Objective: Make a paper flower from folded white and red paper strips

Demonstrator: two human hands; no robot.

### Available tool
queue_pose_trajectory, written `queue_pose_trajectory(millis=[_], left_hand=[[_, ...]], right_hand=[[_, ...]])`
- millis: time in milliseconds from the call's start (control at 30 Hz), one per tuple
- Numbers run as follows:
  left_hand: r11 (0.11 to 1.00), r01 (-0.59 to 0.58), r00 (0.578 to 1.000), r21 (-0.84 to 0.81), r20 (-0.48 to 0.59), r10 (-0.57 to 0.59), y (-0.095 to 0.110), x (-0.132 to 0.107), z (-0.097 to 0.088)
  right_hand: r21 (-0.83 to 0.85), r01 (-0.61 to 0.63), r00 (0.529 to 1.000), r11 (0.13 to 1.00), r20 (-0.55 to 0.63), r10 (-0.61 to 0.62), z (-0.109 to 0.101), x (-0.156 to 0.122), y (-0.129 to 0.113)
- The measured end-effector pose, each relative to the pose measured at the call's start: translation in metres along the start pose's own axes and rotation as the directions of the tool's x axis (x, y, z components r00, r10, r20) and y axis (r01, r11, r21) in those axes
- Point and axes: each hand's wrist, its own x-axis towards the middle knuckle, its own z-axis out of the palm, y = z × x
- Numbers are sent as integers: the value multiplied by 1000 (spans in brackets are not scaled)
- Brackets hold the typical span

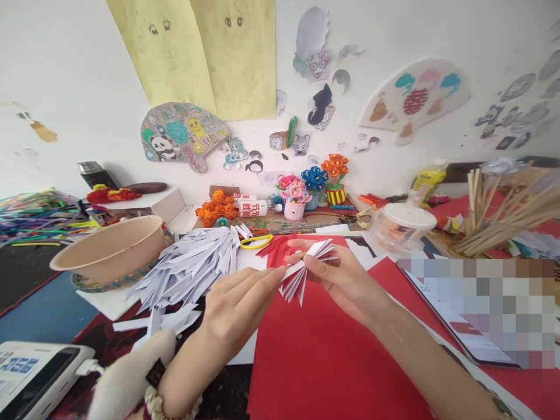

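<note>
Right hand point(345, 279) grip clamped on a small fan of folded white-and-red paper slips point(306, 269) above the red paper sheet point(324, 356), left hand point(236, 309) fingertips touching its edge, that grip's closure unclear; seemingly early going, with the large heap of loose folded white slips point(192, 265) not yet gathered.

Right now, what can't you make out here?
Head view only:
- Sheet at right: blurred by a mosaic patch.
- Device: cut off by the bottom-left edge.
- Bottle label: too small.
- Left hand grip on the paper fan: thumb hidden behind its fingers.
</note>
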Motion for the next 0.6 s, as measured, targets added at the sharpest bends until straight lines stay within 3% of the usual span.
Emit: queue_pose_trajectory(millis=[467, 600], left_hand=[[998, -64, 998, -7, -14, 64, -4, -6, 7], [996, 7, 999, -84, 52, -3, -3, 0, 3]], right_hand=[[-34, 1, 1000, 999, 27, -1, 3, 0, 3], [-3, -3, 1000, 1000, -8, 3, 0, 1, 1]])
